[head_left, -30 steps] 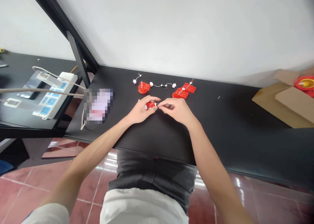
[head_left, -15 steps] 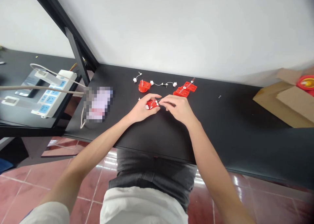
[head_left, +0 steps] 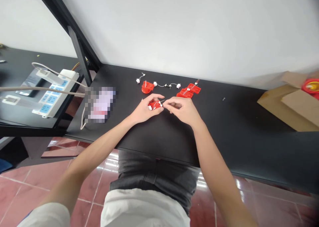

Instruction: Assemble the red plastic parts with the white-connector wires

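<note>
Holding: left hand (head_left: pixel 144 110) clamped on red plastic part (head_left: pixel 154 106)
Pinching: right hand (head_left: pixel 180 111) closed on white cord (head_left: pixel 157 102), touching left
Far: more red parts (head_left: pixel 147 87)

A pixelated patch (head_left: pixel 100 105) hides something on the tabletop (head_left: pixel 224 120) — the left hand (head_left: pixel 146 109) covers part of a red plastic piece (head_left: pixel 154 105) — and a cardboard box (head_left: pixel 294 104) runs off-frame.

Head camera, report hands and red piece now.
Left hand holding red piece. Right hand at its white wire. Other red pieces ahead, apart from hands.
</note>
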`<state>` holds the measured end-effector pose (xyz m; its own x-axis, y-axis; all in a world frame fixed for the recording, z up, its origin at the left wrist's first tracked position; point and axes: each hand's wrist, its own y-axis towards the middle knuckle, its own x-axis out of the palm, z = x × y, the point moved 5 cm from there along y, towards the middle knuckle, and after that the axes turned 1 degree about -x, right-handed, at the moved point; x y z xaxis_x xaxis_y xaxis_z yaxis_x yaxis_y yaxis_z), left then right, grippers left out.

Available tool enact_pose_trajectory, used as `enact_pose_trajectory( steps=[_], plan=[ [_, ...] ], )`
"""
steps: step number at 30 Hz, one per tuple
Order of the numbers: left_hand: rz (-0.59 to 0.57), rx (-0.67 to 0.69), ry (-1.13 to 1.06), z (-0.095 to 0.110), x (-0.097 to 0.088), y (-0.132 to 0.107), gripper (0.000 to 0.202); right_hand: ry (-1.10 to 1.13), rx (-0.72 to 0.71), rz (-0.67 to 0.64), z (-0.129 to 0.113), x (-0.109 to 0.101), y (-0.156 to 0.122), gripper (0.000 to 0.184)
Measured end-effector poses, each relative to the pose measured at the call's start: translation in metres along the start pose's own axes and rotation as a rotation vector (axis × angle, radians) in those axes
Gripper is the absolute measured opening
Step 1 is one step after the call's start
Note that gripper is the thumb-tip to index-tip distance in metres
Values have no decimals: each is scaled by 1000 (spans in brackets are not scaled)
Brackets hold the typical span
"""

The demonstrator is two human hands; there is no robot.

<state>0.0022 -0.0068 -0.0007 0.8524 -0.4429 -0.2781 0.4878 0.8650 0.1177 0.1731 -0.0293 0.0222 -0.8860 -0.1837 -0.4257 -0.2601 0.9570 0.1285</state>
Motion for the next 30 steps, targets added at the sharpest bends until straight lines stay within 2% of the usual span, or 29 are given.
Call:
enact_pose_trajectory(
  steps=[14,30],
  plan=[
    [8,33,30,2,0,-2,35,-86,-29,-18,-5,1,-1,16],
    [-25,-6,-90,-1,-1,-1,43,-96,-66,-8,-5,1,-1,15]
  ],
)
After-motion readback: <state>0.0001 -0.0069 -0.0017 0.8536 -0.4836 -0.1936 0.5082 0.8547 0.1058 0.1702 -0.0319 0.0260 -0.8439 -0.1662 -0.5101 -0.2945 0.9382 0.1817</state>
